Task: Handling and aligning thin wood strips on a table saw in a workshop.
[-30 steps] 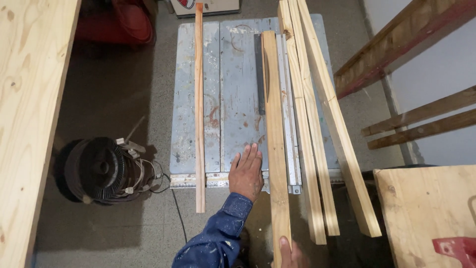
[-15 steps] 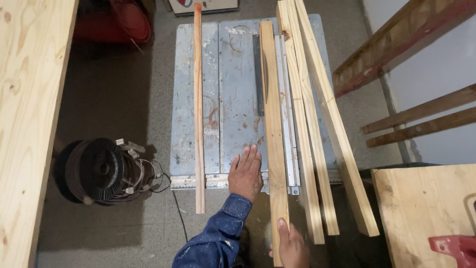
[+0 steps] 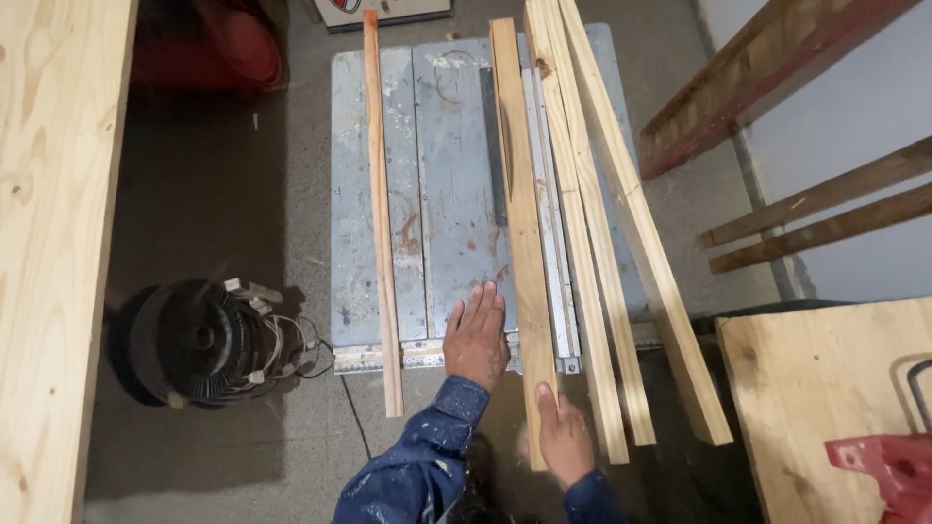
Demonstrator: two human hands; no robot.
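The wooden strip (image 3: 519, 223) lies lengthwise on the grey saw desk (image 3: 437, 194), beside the metal fence (image 3: 546, 223). The right hand (image 3: 563, 437) closes its grip on the strip's near end. The left hand (image 3: 478, 335) rests flat and open on the desk, just beside the strip.

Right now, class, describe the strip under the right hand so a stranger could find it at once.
Find the grey saw table. Wooden strips lie along it; take the flat strip beside the metal fence. Unlike the others, the right hand grips its near end.
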